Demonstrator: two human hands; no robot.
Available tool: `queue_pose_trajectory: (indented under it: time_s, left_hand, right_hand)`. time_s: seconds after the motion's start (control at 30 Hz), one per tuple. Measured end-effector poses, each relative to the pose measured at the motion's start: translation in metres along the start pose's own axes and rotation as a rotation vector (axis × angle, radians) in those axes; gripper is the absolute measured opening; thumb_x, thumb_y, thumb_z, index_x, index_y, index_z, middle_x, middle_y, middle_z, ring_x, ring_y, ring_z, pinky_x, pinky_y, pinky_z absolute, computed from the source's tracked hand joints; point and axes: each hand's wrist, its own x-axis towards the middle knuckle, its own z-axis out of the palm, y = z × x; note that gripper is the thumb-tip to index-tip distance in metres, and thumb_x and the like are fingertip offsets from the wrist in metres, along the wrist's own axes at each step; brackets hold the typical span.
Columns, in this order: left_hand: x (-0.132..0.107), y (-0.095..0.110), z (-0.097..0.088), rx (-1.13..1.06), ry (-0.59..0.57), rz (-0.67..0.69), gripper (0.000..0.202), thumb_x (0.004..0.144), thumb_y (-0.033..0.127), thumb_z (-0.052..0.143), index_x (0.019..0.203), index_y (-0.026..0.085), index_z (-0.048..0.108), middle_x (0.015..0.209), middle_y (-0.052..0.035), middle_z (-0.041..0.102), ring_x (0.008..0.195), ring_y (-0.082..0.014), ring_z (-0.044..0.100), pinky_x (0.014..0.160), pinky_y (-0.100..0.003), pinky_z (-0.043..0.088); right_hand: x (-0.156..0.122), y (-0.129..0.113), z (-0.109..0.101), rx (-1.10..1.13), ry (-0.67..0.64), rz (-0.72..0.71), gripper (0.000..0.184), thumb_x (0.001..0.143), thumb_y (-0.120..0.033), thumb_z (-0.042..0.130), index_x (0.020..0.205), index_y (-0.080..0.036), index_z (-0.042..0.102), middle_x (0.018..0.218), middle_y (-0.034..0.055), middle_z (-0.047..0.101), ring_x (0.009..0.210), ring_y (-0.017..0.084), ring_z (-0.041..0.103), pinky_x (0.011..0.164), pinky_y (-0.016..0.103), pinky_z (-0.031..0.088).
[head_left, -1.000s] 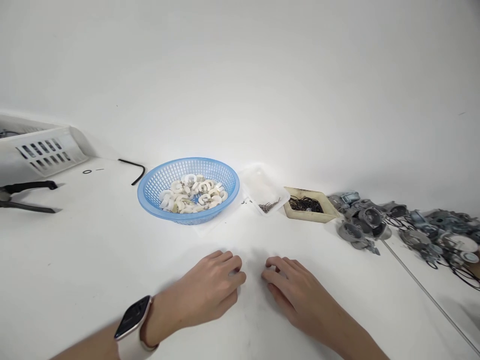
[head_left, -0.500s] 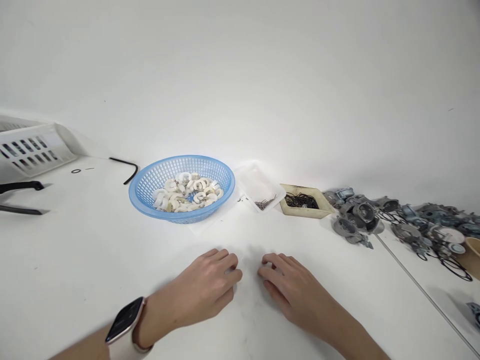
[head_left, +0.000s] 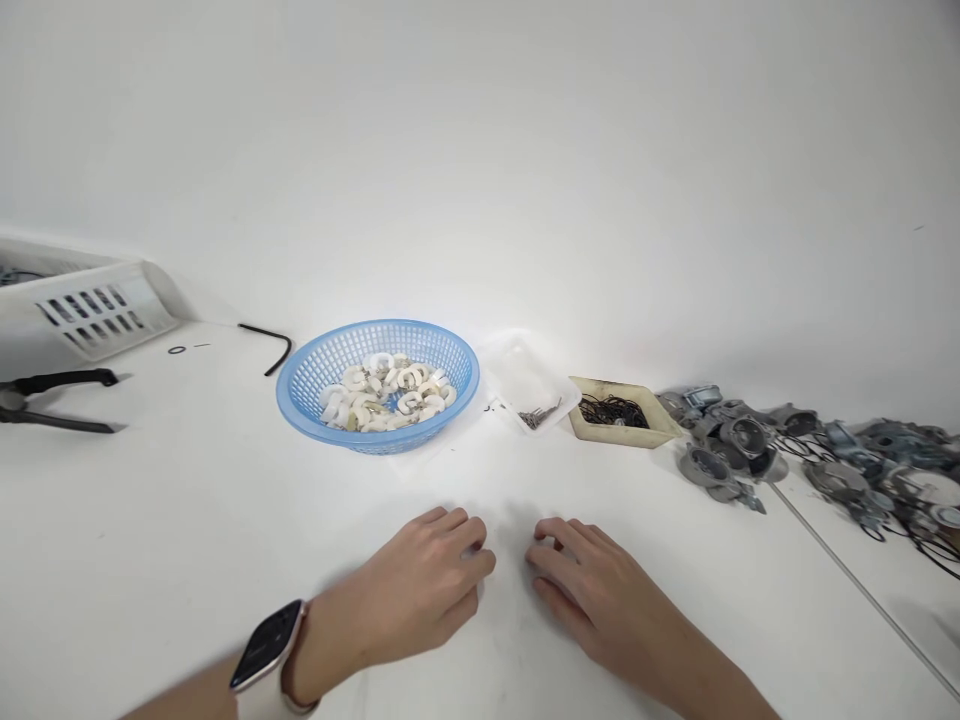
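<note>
My left hand (head_left: 420, 585) rests palm down on the white table (head_left: 150, 520), fingers loosely curved with nothing in them; a smartwatch (head_left: 266, 645) is on its wrist. My right hand (head_left: 585, 585) lies beside it, a small gap apart, fingers flat on the table and empty. Just beyond both hands stands a blue mesh basket (head_left: 300, 385) of white C-shaped rings. To its right sit a clear plastic tray (head_left: 525, 375) holding a few small metal pins (head_left: 538, 414), and a beige tray (head_left: 664, 432) of thin black rings.
A heap of grey metal castings (head_left: 724, 445) and black O-rings spreads along the right. At the far left are a white slotted crate (head_left: 90, 310), a black-handled tool (head_left: 52, 390), a bent black rod (head_left: 270, 345) and a loose small ring (head_left: 176, 350).
Both hands stay in the same resting pose on the table. Only the head camera's view shifts slightly, left and back.
</note>
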Motion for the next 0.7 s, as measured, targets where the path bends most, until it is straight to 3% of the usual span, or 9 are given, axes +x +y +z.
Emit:
queue_pose_trajectory:
  time_s: [0.7]
  left_hand:
    - [0.0004,0.001,-0.0031,0.015,-0.023,-0.012,0.011,0.096,0.013,0.053,0.093,0.021,0.06,0.096,-0.002,0.062,0.087,-0.0201,0.058,0.08,-0.036,0.046]
  right_hand:
    - [0.0017,0.0004,0.001,-0.006,0.017,-0.027,0.017,0.101,-0.012,0.048,0.103,-0.023,0.061,0.113,0.0066,0.062,0.094,0.023,0.062,0.083,0.043,0.052]
